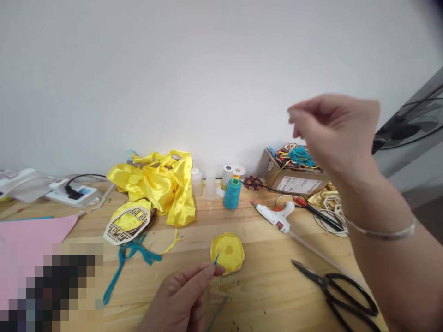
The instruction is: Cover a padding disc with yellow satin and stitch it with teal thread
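Note:
My left hand (188, 293) is closed in a pinch on a teal thread (217, 259), whose tip pokes up above the thumb. Just behind those fingers lies a small yellow fabric-covered disc (228, 251) on the wooden table. Another length of teal thread trails below the hand. High on the right, in front of the wall, my right hand (341, 131) is raised with thumb and fingers pressed together. Whatever it may be pinching is too small to make out. A teal spool of thread (231, 196) stands upright beyond the disc.
Black scissors (323, 281) lie at the right, near a white glue gun (277, 214). A cardboard box (294, 180) stands behind. To the left are yellow satin cloth (155, 184), an openwork wooden frame (110, 233), teal cords (119, 269) and pink sheeting (34, 235).

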Available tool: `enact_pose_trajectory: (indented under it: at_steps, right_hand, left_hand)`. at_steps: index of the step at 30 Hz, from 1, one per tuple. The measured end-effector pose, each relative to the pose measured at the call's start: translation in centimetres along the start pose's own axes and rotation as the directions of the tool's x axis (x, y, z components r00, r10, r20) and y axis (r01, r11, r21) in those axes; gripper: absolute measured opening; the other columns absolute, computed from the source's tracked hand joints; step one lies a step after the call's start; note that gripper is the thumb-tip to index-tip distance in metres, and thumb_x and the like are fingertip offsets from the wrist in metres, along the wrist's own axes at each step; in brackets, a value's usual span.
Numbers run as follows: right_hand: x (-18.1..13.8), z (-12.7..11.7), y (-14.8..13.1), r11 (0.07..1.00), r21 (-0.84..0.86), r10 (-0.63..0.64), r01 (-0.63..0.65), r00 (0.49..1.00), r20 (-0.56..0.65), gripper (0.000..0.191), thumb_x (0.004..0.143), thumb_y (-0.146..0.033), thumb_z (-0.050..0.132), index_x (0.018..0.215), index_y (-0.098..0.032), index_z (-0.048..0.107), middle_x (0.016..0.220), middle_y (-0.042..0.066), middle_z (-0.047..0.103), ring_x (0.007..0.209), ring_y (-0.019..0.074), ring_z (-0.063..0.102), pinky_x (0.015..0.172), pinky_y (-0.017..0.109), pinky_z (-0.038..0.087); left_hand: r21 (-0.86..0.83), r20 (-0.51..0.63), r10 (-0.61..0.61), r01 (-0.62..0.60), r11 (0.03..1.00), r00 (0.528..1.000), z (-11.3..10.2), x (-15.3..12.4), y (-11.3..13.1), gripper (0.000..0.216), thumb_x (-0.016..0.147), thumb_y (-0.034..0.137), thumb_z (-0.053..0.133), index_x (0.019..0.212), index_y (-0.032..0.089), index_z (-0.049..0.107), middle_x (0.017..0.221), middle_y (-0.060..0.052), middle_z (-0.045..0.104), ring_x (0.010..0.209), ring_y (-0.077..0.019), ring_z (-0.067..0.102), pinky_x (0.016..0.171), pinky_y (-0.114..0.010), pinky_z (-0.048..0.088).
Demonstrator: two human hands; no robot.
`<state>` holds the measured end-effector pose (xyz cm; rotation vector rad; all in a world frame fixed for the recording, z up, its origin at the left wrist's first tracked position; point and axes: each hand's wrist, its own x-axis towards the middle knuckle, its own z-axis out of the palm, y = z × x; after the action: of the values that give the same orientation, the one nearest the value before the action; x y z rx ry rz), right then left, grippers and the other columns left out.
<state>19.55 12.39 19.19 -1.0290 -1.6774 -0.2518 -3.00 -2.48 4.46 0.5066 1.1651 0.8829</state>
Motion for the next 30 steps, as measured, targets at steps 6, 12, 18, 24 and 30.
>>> enact_pose_trajectory:
  at_steps: [6, 12, 18, 24, 30]
  right_hand:
    - [-11.2, -2.5, 1.1, 0.98, -0.128, 0.027, 0.151, 0.541, 0.841, 0.058, 0.074, -0.003, 0.048, 0.128, -0.025, 0.05, 0.123, 0.008, 0.058, 0.106, 0.0221, 0.059, 0.085, 0.036, 0.049]
    - [-21.7, -10.5, 3.2, 0.819, -0.573, 0.505, -0.027, 0.507, 0.698, 0.028, 0.076, -0.019, 0.048, 0.097, -0.018, 0.066, 0.09, 0.014, 0.067, 0.076, 0.027, 0.067, 0.065, 0.039, 0.055]
    - [-28.0, -14.2, 3.8, 0.782, -0.599, 0.6, -0.175, 0.472, 0.646, 0.03, 0.076, -0.031, 0.051, 0.102, -0.021, 0.063, 0.1, 0.013, 0.067, 0.091, 0.0305, 0.065, 0.08, 0.046, 0.054]
    - [-25.7, -12.0, 1.8, 0.756, -0.532, 0.653, -0.381, 0.385, 0.652, 0.022, 0.071, -0.025, 0.053, 0.092, -0.028, 0.061, 0.089, 0.011, 0.067, 0.078, 0.0297, 0.067, 0.069, 0.042, 0.055]
    - [-22.0, -8.4, -3.4, 0.639, -0.221, 0.517, -0.737, 0.199, 0.833, 0.022, 0.071, -0.027, 0.058, 0.092, -0.02, 0.058, 0.093, 0.007, 0.067, 0.083, 0.0219, 0.065, 0.069, 0.028, 0.055]
  left_hand:
    - [-0.023, -0.051, -0.029, 0.028, 0.999, 0.998, 0.1, 0.2, -0.3, 0.03, 0.062, 0.041, 0.075, 0.074, 0.013, 0.072, 0.039, 0.011, 0.029, 0.038, -0.0039, 0.019, 0.034, -0.017, 0.019]
    - [-0.054, -0.036, -0.073, 0.071, 0.996, 0.997, 0.5, 0.4, -0.1, 0.031, 0.061, 0.041, 0.076, 0.075, 0.013, 0.071, 0.038, 0.011, 0.029, 0.038, -0.0046, 0.019, 0.035, -0.017, 0.019]
    - [-0.047, 0.013, -0.049, 0.05, 0.998, 0.999, 1.3, 0.5, -0.6, 0.023, 0.071, 0.036, 0.07, 0.078, 0.014, 0.07, 0.042, 0.011, 0.029, 0.041, -0.0048, 0.02, 0.038, -0.017, 0.019]
    - [0.09, -0.029, -0.002, 0.005, 0.996, 1.0, 1.0, 0.5, -1.3, 0.024, 0.075, 0.039, 0.066, 0.079, 0.016, 0.07, 0.038, 0.011, 0.032, 0.038, -0.005, 0.021, 0.038, -0.018, 0.018]
    - [0.25, -0.064, 0.067, -0.049, 0.967, 0.996, 1.0, 0.2, -1.5, 0.029, 0.077, 0.042, 0.062, 0.084, 0.015, 0.07, 0.037, 0.011, 0.031, 0.038, -0.0057, 0.021, 0.039, -0.019, 0.016]
